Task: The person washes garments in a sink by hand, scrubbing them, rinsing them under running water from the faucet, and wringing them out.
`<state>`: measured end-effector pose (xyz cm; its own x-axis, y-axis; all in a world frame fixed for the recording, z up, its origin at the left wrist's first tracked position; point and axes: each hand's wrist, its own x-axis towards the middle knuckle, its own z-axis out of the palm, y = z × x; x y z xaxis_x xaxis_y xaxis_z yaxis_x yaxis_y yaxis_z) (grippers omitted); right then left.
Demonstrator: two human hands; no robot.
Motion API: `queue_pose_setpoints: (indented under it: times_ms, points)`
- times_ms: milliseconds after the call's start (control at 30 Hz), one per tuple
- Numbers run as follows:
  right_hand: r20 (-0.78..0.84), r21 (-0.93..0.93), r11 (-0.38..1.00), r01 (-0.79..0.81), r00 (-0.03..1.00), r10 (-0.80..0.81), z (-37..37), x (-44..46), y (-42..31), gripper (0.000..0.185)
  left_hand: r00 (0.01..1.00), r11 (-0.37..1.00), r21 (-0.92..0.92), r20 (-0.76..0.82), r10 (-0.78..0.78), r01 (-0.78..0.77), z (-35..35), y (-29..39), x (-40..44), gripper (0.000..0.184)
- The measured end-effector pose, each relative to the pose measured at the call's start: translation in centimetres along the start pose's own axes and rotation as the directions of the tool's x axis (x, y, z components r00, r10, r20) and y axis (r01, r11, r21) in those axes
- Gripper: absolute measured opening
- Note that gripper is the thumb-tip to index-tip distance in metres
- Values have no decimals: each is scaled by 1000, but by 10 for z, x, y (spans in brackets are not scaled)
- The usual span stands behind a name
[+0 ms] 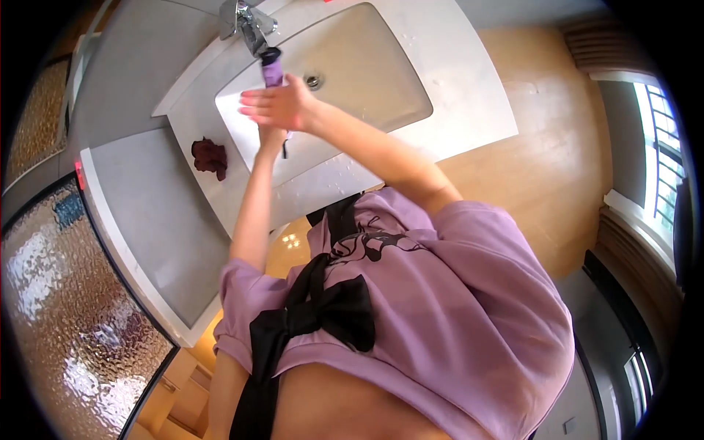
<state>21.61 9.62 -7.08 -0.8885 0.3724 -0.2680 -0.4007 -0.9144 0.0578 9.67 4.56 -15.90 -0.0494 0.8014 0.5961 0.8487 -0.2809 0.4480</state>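
A slim purple bottle-like thing (272,73) with a black top is tilted over the sink, its top right below the faucet spout. My left hand (271,136) closes round its lower part, mostly hidden behind my other hand. Across the front of it lies my right hand (282,106), fingers stretched out to the left and slightly blurred. A short black piece (284,150) hangs below the hands; I cannot tell whether it belongs to the purple thing. The chrome faucet (253,33) stands just above.
The white sink (367,81) has a round drain (313,81). Water drops dot the white countertop (469,95). A crumpled dark red cloth (210,157) lies on the counter at the left. A textured glass panel (81,315) stands at far left, and a window (662,147) at right.
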Motion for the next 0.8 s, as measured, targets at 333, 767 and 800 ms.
queue_pose_setpoints:
  times_ms: [333,767,800]
  points:
    - [611,-706,-707,23,525,-593,-67,-51,-54,65,202,-121,-241,942,-269,963,-27,27,82,36]
    - [597,-169,-984,48,800,-63,16,-28,-111,35,78,-214,-44,985,154,976,-61,54,121,27]
    - [595,-168,-985,47,801,-63,15,-29,-107,35,39,32,-39,999,3,999,-64,53,123,28]
